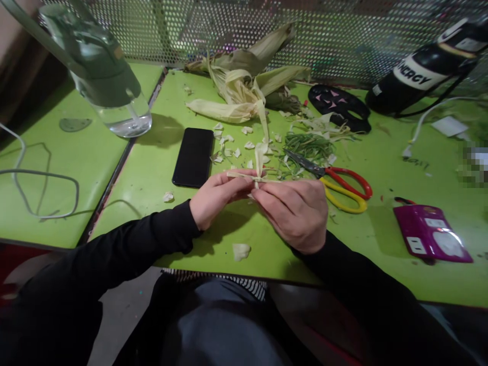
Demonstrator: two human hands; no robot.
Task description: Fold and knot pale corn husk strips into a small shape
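Between my two hands is a small knotted piece of pale corn husk [260,161], with one strip standing up and others reaching sideways. My left hand [222,193] is closed on its left side, thumb along a strip. Fingers of my right hand [295,209] pinch it close to the knot. Just beyond lie husk scraps [249,145] and a heap of green strands [310,146]. Scissors [335,182] with one red and one yellow handle rest to the right of my right hand. A bundle of dried husks [244,91] lies at the back.
A black phone [193,156] lies left of the scraps on the green table [133,223]. Beyond it stands a water bottle [110,86]. On the right are a black bottle [415,76], a black palette-shaped object [337,107], a purple item [430,231] and a white cable [421,119].
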